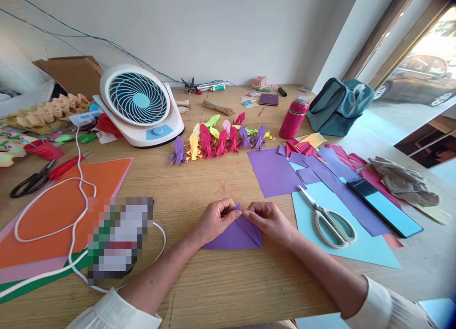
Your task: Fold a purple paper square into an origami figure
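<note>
A folded piece of purple paper (233,238) lies on the wooden table right in front of me, with creases running across it. My left hand (219,217) pinches its upper tip from the left, thumb and fingers together. From the other side, my right hand (265,217) pinches the paper's upper right edge close to the same tip. The two thumbs nearly meet there, and the fingers hide part of the tip. Beyond my hands stands a row of folded paper figures (221,142) in purple, yellow, red, pink and green.
White-handled scissors (335,227) and a dark phone (384,208) lie on coloured sheets at right, near a purple sheet (272,172). A red flask (294,117) and teal bag (338,108) stand behind. At left are a fan (138,105), orange paper (71,210) and a white cable (80,177).
</note>
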The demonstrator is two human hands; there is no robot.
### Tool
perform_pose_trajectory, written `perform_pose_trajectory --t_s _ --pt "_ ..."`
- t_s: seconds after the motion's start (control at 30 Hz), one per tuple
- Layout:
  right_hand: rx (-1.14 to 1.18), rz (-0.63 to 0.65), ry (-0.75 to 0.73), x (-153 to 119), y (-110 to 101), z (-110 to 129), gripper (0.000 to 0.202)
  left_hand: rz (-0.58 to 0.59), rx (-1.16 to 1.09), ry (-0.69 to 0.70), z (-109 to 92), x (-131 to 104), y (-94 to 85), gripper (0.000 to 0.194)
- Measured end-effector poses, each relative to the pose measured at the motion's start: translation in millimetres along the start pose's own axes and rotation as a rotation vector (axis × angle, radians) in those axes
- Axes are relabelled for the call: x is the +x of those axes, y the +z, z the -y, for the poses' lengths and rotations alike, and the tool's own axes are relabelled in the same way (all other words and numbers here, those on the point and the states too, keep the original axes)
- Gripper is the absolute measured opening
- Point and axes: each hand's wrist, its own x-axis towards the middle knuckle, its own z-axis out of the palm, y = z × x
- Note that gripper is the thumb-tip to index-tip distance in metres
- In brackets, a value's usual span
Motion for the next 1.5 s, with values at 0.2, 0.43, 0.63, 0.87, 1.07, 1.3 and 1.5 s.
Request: perform_pose_trajectory --t_s 0.2,0.43,0.63,0.87,1.07,1.3,1.5 --pt "0.044 -0.040 0.027 -0.6 0.8 2.3 0.048 -0.002 -0.014 -0.020 1.8 1.1 -6.0 0.039" --pt "0.041 -0.043 0.016 0.1 -0.2 4.0 0.051 -0.023 -0.005 -0.026 -1.1 -0.8 -5.7 0.038" --pt "0.085 -0.057 0.062 -0.7 -2.2 1.6 0.050 -0.026 -0.047 -0.030 -3.2 -0.6 -8.7 0.037" --pt "0.179 -0.091 0.124 -3.6 -8.7 8.4 0.056 -0.116 -0.012 0.021 1.4 0.0 -9.1 0.032" --pt "0.243 -0.085 0.122 -2.5 -6.6 10.0 0.047 -0.156 -0.025 0.060 4.1 1.3 -8.9 0.031" --pt "0.177 -0.092 0.056 -1.4 -2.4 3.2 0.045 -0.095 0.005 0.042 0.1 -0.9 -6.7 0.032" --pt "0.102 -0.075 0.054 -3.4 -1.2 5.7 0.044 -0.084 0.051 0.031 4.5 -1.9 -2.5 0.034"
